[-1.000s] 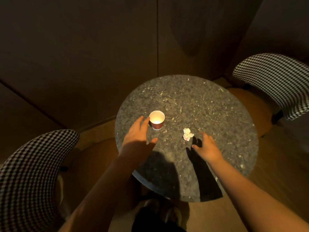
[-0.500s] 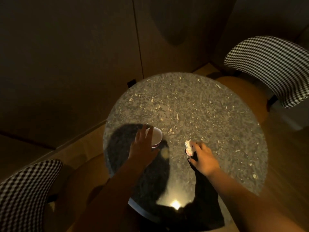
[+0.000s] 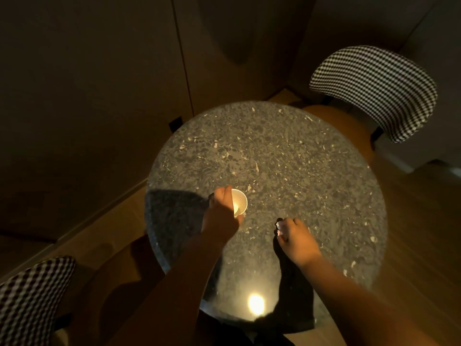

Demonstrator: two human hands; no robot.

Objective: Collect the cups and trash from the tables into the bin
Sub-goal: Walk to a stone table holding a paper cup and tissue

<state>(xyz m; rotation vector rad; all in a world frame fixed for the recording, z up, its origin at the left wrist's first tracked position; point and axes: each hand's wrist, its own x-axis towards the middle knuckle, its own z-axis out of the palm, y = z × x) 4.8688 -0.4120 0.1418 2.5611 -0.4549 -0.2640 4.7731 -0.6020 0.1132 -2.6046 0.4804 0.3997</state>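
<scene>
Your left hand is wrapped around the paper cup, fingers on its far side and thumb on the near side, with the cup upright and its white inside lit. The cup sits over the round speckled table, a little left of the table's centre and toward its near half; whether its base touches the tabletop cannot be told, since your hand covers it.

Your right hand is curled closed on the crumpled trash, just right of the cup and nearer to you. Only a small pale scrap shows at the thumb side of the fist (the rest is hidden inside the grip). This hand rests low over the table, and contact with the surface cannot be confirmed.

A bright light reflection lies on the table's near edge, between your two forearms. Dark shadows of your arms fall across the table's near-left part.

One chair with a checked back stands beyond the table's far-right edge, its tan seat tucked close to the rim. A second checked chair stands off the table's near-left side, well apart from the cup
</scene>
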